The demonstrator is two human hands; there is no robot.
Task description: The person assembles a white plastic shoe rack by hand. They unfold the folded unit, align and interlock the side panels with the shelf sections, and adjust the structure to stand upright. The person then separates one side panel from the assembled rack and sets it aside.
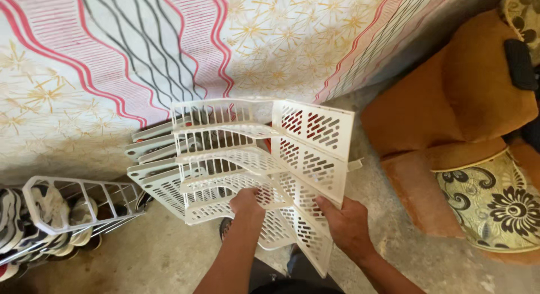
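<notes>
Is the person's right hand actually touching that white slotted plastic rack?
Touching. The head view shows the right hand gripping the lower edge of the white slotted plastic rack's side panel, fingers wrapped onto it.

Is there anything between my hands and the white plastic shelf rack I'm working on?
Nothing visible. The left hand already rests on a slotted shelf of the white plastic rack, and the right hand grips the lower edge of its perforated side panel. The shoe rack stands off to the left.
</notes>
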